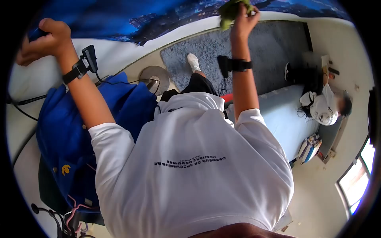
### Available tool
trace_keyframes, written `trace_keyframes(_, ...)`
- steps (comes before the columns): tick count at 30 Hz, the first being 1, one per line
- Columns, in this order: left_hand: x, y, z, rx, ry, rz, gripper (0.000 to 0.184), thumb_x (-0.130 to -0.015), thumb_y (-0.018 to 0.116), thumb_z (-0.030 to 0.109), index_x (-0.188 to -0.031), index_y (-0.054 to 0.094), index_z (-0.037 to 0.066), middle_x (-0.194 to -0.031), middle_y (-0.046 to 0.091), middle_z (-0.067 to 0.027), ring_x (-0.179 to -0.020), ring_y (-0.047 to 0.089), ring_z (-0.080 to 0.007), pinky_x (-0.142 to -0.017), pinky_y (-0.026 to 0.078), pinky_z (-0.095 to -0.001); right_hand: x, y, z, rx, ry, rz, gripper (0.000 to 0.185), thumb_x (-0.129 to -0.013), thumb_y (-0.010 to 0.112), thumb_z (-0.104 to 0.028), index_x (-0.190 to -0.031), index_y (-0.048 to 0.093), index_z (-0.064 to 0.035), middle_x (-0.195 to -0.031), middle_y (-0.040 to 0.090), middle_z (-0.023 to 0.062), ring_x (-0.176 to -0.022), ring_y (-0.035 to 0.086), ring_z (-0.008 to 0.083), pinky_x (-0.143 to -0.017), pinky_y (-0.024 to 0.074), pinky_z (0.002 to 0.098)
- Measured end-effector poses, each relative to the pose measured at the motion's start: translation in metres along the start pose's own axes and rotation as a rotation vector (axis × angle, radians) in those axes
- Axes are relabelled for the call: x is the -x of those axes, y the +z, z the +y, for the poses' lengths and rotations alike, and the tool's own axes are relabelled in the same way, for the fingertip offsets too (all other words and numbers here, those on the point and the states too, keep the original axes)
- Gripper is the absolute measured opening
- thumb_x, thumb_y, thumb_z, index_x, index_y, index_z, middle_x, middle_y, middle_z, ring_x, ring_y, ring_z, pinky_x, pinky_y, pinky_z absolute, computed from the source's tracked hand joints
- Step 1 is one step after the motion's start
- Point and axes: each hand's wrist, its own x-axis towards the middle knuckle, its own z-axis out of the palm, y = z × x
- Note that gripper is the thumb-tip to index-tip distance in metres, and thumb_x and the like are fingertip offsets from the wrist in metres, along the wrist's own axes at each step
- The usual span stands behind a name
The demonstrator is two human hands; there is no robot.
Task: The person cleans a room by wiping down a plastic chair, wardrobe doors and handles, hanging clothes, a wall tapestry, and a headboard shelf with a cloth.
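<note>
From the head, see crumpled green cloth (pixel 227 16) clamped near one o'clock by fingers of the right hand (pixel 245 26), toward their nine o'clock, long axis unclear. Find the left hand (pixel 55 39) farther off at ten, fingers bent, grip unclear; note printed blue fabric (pixel 166 18) behind, open room over grey rug (pixel 278 43) toward four.

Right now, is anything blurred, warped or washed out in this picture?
Head view: strong fisheye bending, with black corners; the window is glaring nearly white; the green item in the right hand looks soft, too unclear to identify; the left hand sits near the dark left rim.
</note>
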Motion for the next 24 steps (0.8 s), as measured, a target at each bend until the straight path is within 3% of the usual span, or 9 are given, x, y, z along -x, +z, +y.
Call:
trace_keyframes(1, -0.001, -0.001, 0.005, 0.021, -0.017, -0.001, 0.043, -0.072, 0.056, 0.028, -0.107, 0.048, 0.004, -0.108, 0.041, -0.0196, -0.100, 0.038, -0.0341, -0.089, 0.030, -0.0500, -0.024, 0.005, -0.042, 0.009, 0.027, 0.057, 0.026, -0.096, 0.064, -0.016, -0.115, 0.050, -0.0035, -0.107, 0.059, 0.0074, -0.096, 0.056, 0.0157, -0.084, 0.0496, 0.0308)
trace_keyframes(5, -0.006, -0.016, 0.023, 0.110, -0.083, 0.002, 0.038, -0.075, 0.054, 0.022, -0.107, 0.049, 0.003, -0.114, 0.041, -0.0211, -0.116, 0.037, -0.0366, -0.112, 0.016, -0.0623, -0.065, 0.032, -0.030, -0.029, -0.032, -0.027, 0.035, -0.095, 0.064, -0.012, -0.125, 0.048, -0.0060, -0.112, 0.056, 0.0084, -0.091, 0.058, 0.0170, -0.076, 0.0515, 0.0313)
trace_keyframes(8, -0.011, -0.017, 0.029, 0.122, -0.080, 0.018, 0.039, -0.086, 0.053, 0.029, -0.113, 0.046, 0.000, -0.122, 0.039, -0.0239, -0.121, 0.035, -0.0373, -0.111, 0.019, -0.0598, -0.066, 0.063, 0.003, -0.131, 0.103, -0.080, 0.036, -0.091, 0.059, -0.003, -0.126, 0.050, -0.0039, -0.106, 0.060, 0.0107, -0.090, 0.061, 0.0245, -0.078, 0.0513, 0.0356)
trace_keyframes(9, -0.011, -0.018, 0.030, 0.102, -0.075, 0.020, 0.039, -0.086, 0.053, 0.029, -0.113, 0.046, 0.000, -0.122, 0.039, -0.0239, -0.121, 0.035, -0.0373, -0.111, 0.019, -0.0598, -0.050, 0.065, 0.023, -0.094, -0.124, -0.111, 0.040, -0.091, 0.069, -0.017, -0.116, 0.043, -0.0002, -0.112, 0.053, 0.0144, -0.097, 0.051, 0.0189, -0.088, 0.0445, 0.0343)
trace_keyframes(11, -0.008, -0.017, 0.031, 0.111, -0.099, 0.044, 0.043, -0.095, 0.049, 0.037, -0.115, 0.045, 0.000, -0.125, 0.037, -0.0247, -0.122, 0.034, -0.0381, -0.112, 0.019, -0.0600, -0.020, 0.074, 0.042, 0.376, -0.474, -0.092, 0.044, -0.087, 0.067, -0.017, -0.114, 0.042, 0.0069, -0.110, 0.046, 0.0250, -0.100, 0.048, 0.0341, -0.091, 0.0391, 0.0457)
trace_keyframes(14, 0.012, -0.020, 0.047, 0.091, -0.246, -0.018, 0.044, -0.099, 0.047, 0.035, -0.122, 0.043, -0.002, -0.138, 0.031, -0.0322, -0.132, 0.029, -0.0435, -0.113, 0.016, -0.0614, 0.010, 0.078, 0.051, 0.419, -0.334, -0.274, 0.041, -0.079, 0.068, -0.008, -0.104, 0.039, 0.0063, -0.104, 0.037, 0.0251, -0.099, 0.042, 0.0433, -0.093, 0.0350, 0.0501)
trace_keyframes(18, 0.051, -0.055, 0.114, 0.128, -0.527, -0.210, 0.038, -0.090, 0.059, 0.017, -0.121, 0.046, -0.002, -0.140, 0.032, -0.0302, -0.133, 0.033, -0.0432, -0.109, 0.024, -0.0591, 0.026, 0.078, 0.067, 0.441, -0.201, -0.322, 0.039, -0.079, 0.069, -0.007, -0.103, 0.041, 0.0053, -0.103, 0.044, 0.0250, -0.097, 0.047, 0.0431, -0.090, 0.0390, 0.0474)
trace_keyframes(22, 0.137, -0.105, 0.202, 0.222, -0.717, -0.559, 0.036, -0.079, 0.067, 0.013, -0.109, 0.049, 0.005, -0.135, 0.046, -0.0214, -0.128, 0.042, -0.0400, -0.105, 0.029, -0.0547, 0.031, 0.078, 0.040, 0.353, 0.073, -0.531, 0.036, -0.080, 0.074, -0.013, -0.102, 0.051, 0.0030, -0.092, 0.061, 0.0204, -0.084, 0.062, 0.0319, -0.079, 0.0491, 0.0402)
trace_keyframes(24, 0.174, -0.126, 0.241, 0.422, -0.922, -0.822, 0.056, -0.081, 0.073, 0.016, -0.126, 0.044, 0.001, -0.132, 0.050, -0.0216, -0.125, 0.049, -0.0371, -0.104, 0.036, -0.0511, 0.039, 0.086, 0.007, 0.234, 0.187, -0.697, 0.035, -0.083, 0.074, -0.020, -0.104, 0.056, 0.0015, -0.086, 0.068, 0.0165, -0.077, 0.067, 0.0215, -0.074, 0.0527, 0.0339)
